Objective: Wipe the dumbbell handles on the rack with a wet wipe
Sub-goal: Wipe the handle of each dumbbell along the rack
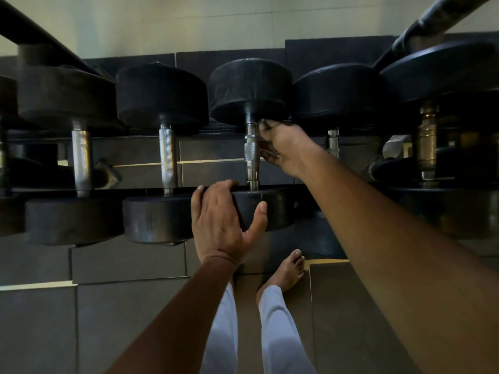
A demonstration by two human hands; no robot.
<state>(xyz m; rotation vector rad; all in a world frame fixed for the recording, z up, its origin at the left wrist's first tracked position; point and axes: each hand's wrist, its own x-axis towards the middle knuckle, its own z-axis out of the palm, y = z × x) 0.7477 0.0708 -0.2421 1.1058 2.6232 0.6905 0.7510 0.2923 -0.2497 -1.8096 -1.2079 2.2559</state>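
Chrome handle (251, 155) is half hidden by the right hand (283, 149), grip unclear; left hand (224, 225) clasps the near weight head (272, 209).

I see dumbbell heads (249, 87) of matt black rubber, slightly scuffed. Handles (251, 152) are shiny steel, with a rough knurled middle band and smooth polished ends. One handle far right (426, 147) looks brassy. Floor tiles (129, 260) are dark, matt. Trousers (278, 333) are pale smooth cloth.

Pretty dim overall, with the pale wall (189, 20) up top catching most of the light. Metal handles (168, 155) show small glints, edges bend fisheye-style, corners look soft.
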